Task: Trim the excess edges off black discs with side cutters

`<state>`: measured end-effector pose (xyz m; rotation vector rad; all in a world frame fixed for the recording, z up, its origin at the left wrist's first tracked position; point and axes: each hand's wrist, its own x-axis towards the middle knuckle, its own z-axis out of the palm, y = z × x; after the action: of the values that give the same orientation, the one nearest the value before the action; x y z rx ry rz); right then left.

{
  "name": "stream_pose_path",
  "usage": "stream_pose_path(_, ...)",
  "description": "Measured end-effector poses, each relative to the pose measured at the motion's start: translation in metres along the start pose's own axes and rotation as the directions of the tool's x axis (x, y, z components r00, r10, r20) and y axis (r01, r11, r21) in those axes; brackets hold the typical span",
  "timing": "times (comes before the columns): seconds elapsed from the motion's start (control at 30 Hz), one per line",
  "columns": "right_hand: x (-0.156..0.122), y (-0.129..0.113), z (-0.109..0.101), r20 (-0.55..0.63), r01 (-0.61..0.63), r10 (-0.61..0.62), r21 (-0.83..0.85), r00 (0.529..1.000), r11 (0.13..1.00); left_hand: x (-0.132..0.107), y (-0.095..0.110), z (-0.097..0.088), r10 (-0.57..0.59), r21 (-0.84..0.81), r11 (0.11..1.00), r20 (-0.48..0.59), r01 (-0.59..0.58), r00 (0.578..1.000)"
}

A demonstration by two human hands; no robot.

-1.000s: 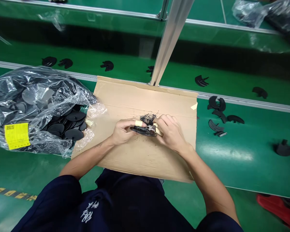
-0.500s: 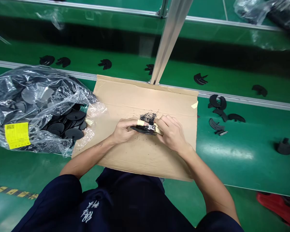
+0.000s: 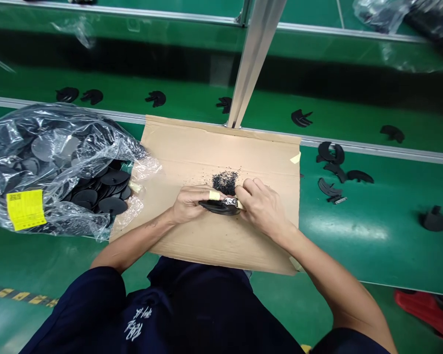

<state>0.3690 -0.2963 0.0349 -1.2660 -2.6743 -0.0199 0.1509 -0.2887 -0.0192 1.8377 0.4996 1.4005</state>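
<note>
Green bench (image 3: 372, 258) carries a cardboard sheet (image 3: 192, 242). Above it, a black disc (image 3: 219, 209) is pinched in the left hand (image 3: 187, 204); the right hand (image 3: 260, 205) clamps a metal-headed tool (image 3: 229, 201) at its edge. Black crumbs (image 3: 225, 180) lie beyond. A tool slip could nick the taped left digit (image 3: 214, 195).

smooth plastic disc (image 3: 221, 210) (faintly glossy)
</note>
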Motion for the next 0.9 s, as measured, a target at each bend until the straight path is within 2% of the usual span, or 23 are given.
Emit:
stream_pose_path(0.27,-0.005,0.003,0.014,-0.063,-0.016,0.02,0.064,0.998,0.998,-0.006,-0.001,0.003,-0.056,0.088,0.995,0.036,0.053,0.998)
stream_pose_path(0.33,-0.006,0.007,0.021,-0.048,-0.034,0.044,0.187,0.998,0.982,-0.005,-0.003,0.002,-0.087,0.11,0.99,0.027,0.083,0.996)
stream_pose_path(0.4,-0.007,0.012,0.026,-0.044,-0.046,0.067,0.366,0.997,0.929,-0.002,-0.006,-0.001,-0.098,0.155,0.983,0.012,0.095,0.995)
stream_pose_path(0.47,-0.009,0.016,0.031,-0.09,-0.042,0.104,0.523,0.99,0.851,0.001,-0.009,-0.005,-0.094,0.226,0.97,-0.009,0.094,0.996)
stream_pose_path(0.53,-0.009,0.016,0.036,-0.181,-0.001,0.137,0.6,0.974,0.8,0.003,-0.013,-0.008,-0.075,0.3,0.951,-0.018,0.077,0.997)
stream_pose_path(0.6,-0.009,0.012,0.041,-0.278,0.064,0.125,0.583,0.952,0.81,0.003,-0.015,-0.009,-0.048,0.349,0.936,0.0,0.045,0.999)
stream_pose_path(0.67,-0.009,0.007,0.046,-0.35,0.1,0.093,0.495,0.932,0.863,0.003,-0.016,-0.01,-0.045,0.359,0.933,0.047,0.025,0.998)
stream_pose_path(0.73,-0.009,0.003,0.05,-0.39,0.108,0.062,0.398,0.919,0.911,0.003,-0.014,-0.012,-0.098,0.333,0.941,0.109,0.056,0.989)
stream_pose_path(0.9,-0.01,0.003,0.052,-0.463,0.174,-0.033,0.265,0.886,0.948,0.014,-0.004,-0.023,-0.249,0.257,0.951,0.312,0.171,0.917)
